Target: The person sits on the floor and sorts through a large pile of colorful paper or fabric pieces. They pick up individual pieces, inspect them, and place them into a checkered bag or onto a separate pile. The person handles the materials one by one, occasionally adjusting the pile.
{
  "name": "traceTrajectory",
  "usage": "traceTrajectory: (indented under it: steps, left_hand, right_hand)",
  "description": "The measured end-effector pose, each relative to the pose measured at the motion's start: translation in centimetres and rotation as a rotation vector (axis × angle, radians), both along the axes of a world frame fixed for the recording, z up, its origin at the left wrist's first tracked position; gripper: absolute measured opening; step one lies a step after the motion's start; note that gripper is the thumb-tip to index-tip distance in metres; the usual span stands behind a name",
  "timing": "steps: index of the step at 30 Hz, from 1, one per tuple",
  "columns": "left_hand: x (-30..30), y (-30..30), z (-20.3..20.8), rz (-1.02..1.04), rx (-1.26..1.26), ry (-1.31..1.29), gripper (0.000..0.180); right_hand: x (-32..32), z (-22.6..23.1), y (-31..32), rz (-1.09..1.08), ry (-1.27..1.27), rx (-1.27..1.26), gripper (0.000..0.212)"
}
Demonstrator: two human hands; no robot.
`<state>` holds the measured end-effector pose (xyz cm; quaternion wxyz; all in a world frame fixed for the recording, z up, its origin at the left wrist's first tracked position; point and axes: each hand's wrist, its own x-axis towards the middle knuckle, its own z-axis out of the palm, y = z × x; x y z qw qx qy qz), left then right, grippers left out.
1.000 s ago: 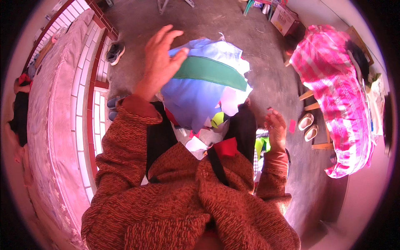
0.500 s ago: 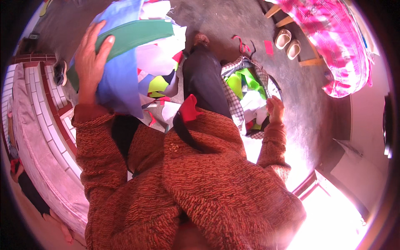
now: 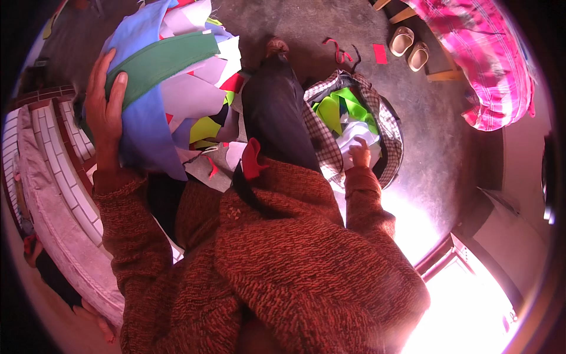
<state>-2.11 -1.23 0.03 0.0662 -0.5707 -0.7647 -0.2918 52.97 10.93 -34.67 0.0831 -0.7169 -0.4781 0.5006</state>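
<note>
Cloth pieces (image 3: 177,88) in blue, green, white and red form a big armful at the person's left side, pressed against the body above the brick ledge (image 3: 59,159). The left hand (image 3: 106,112) lies flat on the outer side of this bundle, fingers spread wide and long, and it supports the bundle more than it grips it. To do this well, I judge the left palm should keep pressing the bundle inward, because loose scraps at the lower edge hang free and could slip out. The right hand (image 3: 358,152) reaches down into a checked bag (image 3: 389,133) that stands on the concrete floor (image 3: 430,165) beside the person's dark trouser leg (image 3: 277,112). Its fingers touch a white piece among green ones inside the bag; whether they are closed on it I cannot tell. Two pale slippers (image 3: 410,46) and a pink plaid bundle (image 3: 489,65) lie further away on the floor.
</note>
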Motion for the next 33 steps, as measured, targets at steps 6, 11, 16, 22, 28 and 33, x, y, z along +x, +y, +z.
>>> traceTrajectory:
  steps: [6,11,16,22,28,33]
  left_hand:
    - [-0.1,0.2,0.2,-0.002,0.010,0.007,0.039]
    - [0.0,-0.2,0.0,0.023,0.019,0.006,0.038]
    - [0.6,-0.1,0.3,0.040,0.021,-0.019,0.039]
    - [0.9,-0.1,0.4,0.066,0.041,-0.010,0.039]
    - [1.0,-0.3,0.4,0.094,0.062,-0.002,0.040]
    - [-0.2,-0.8,-0.2,0.088,0.063,0.102,0.043]
  right_hand:
    - [-1.4,-5.8,-0.8,0.323,-0.232,0.449,0.056]
    - [-4.9,-0.9,0.5,0.025,0.097,-0.013,0.067]
    - [-3.2,0.2,-0.4,-0.536,0.525,-0.110,0.068]
    - [-1.6,1.7,0.0,-0.714,0.563,0.094,0.054]
    - [-1.8,3.5,0.5,-0.792,0.489,0.217,0.039]
    - [-0.8,1.2,1.4,-0.955,0.701,-0.123,0.023]
